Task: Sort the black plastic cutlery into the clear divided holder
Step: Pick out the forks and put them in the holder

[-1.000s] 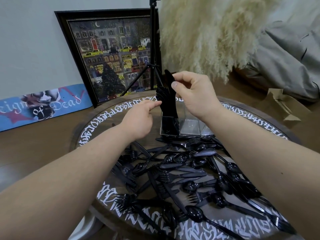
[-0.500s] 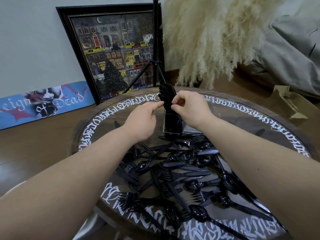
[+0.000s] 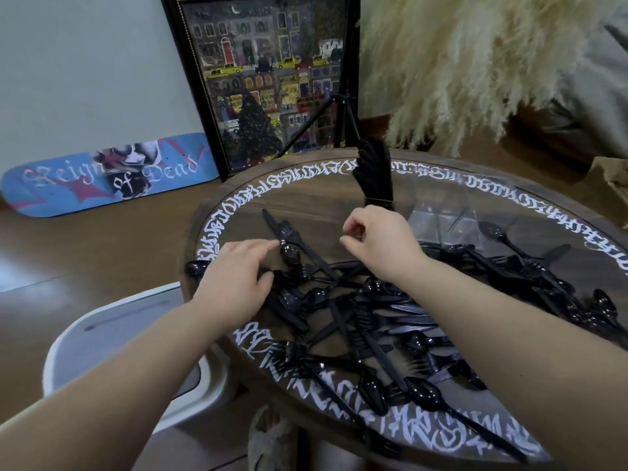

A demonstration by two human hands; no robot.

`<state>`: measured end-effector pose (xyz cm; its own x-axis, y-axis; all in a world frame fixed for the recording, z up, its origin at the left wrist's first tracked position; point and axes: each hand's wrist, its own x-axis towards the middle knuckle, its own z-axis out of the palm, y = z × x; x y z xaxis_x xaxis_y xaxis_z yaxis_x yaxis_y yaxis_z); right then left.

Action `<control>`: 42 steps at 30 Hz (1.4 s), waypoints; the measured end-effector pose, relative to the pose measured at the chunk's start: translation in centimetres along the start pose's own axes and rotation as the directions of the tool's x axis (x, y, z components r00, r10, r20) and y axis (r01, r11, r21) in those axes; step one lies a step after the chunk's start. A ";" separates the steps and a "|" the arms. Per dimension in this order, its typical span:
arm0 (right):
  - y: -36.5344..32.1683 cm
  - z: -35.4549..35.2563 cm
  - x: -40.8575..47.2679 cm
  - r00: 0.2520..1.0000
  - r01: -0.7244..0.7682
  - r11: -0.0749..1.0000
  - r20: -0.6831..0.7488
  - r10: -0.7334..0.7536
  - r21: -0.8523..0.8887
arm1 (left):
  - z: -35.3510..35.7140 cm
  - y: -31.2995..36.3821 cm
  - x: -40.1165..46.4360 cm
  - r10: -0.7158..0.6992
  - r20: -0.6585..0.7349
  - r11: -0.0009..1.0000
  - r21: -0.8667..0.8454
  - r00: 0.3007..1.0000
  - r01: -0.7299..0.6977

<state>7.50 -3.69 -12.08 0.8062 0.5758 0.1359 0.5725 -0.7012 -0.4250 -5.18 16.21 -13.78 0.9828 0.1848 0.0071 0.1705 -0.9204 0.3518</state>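
On the round bench (image 3: 238, 198) with its ring of white lettering, our left hand (image 3: 234, 283) lies low over the left edge of the loose black cutlery (image 3: 390, 317). Its fingers (image 3: 261, 246) are stretched forward and slightly spread, the tips touching a spoon (image 3: 290, 256) at the near-left end of the heap; whether they have a hold on it we cannot tell. Just beyond that spoon a fork (image 3: 289, 231) and a knife (image 3: 270, 220) lie side by side, pointing away from us.

Our right hand (image 3: 380, 246) hovers above the bench beside the left one, its fingers curled inward with thumb and forefinger drawn near each other, pinching nothing we can make out.

Behind the right hand stands the clear divided holder (image 3: 438, 219), hard to read against the glassy top. Its left compartment carries an upright bunch of black pieces (image 3: 373, 175); the compartments to the right look see-through. Most of the cutlery is still spread in a tangled pile across the middle and right of the bench, reaching to the near rim.

Against the wall beyond lean a framed street painting (image 3: 265, 79) and a blue skateboard deck (image 3: 108, 178), with a tripod (image 3: 343, 107) and pale pampas grass (image 3: 475, 62) to the right. A white stool (image 3: 102, 334) sits at lower left.
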 end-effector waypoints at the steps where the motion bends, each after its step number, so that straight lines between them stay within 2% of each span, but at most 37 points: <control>1: -0.4 0.7 0.1 0.999 0.001 1.000 0.039 0.000 -0.011 | 0.2 -0.6 -0.7 -0.015 0.023 0.998 0.063 1.000 0.014; 4: -1.5 2.3 0.3 0.989 0.018 0.999 0.148 -0.011 -0.044 | 0.8 -1.3 -2.3 -0.063 0.060 0.976 0.214 0.996 0.048; 11: -3.1 4.3 0.2 0.948 0.111 0.985 0.312 -0.065 -0.133 | 2.3 -2.4 -4.3 -0.072 0.027 0.979 0.192 0.997 0.066; 14: -3.4 4.8 0.5 0.952 0.089 0.982 0.303 -0.036 -0.165 | 2.9 -2.2 -4.2 -0.081 0.057 0.980 0.185 0.995 0.070; 21: -2.0 4.9 0.5 0.954 0.048 0.974 0.298 0.020 -0.219 | 4.0 -1.8 -3.9 0.003 0.052 0.982 0.191 0.999 -0.013; 23: -2.0 4.9 0.6 0.956 0.044 0.971 0.291 0.027 -0.236 | 4.2 -1.9 -4.1 0.037 0.010 0.982 0.185 0.999 -0.039; 26: -2.1 4.8 0.8 0.954 0.026 0.971 0.297 0.047 -0.238 | 4.4 -2.3 -4.3 0.017 -0.165 0.991 0.132 0.986 0.005; 29: -2.0 4.5 0.9 0.948 -0.005 0.980 0.311 0.067 -0.198 | 3.8 -3.2 -3.7 -0.105 -0.282 0.980 0.132 0.954 0.147; 31: -1.9 4.2 1.0 0.947 -0.005 0.984 0.314 0.062 -0.181 | 3.4 -3.8 -3.1 -0.159 -0.259 0.971 0.134 0.953 0.199; 34: -2.0 3.6 0.9 0.956 -0.027 0.995 0.288 0.054 -0.095 | 3.5 -3.8 -2.7 -0.069 -0.177 0.977 0.185 0.982 0.103; 36: -2.3 3.1 1.0 0.969 -0.054 0.999 0.240 0.051 0.007 | 3.7 -3.4 -2.6 -0.027 -0.173 0.981 0.183 0.984 0.059; 42: -3.5 2.5 2.0 0.986 -0.166 0.942 0.040 0.161 0.291 | 3.6 -3.0 -2.9 -0.063 -0.174 0.998 0.015 0.983 0.066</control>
<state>6.73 0.93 -12.55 0.8812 0.4718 0.0294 0.3621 -0.6339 -0.6834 -8.24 17.20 -18.23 0.9427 0.2993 0.1475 0.2365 -0.9112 0.3373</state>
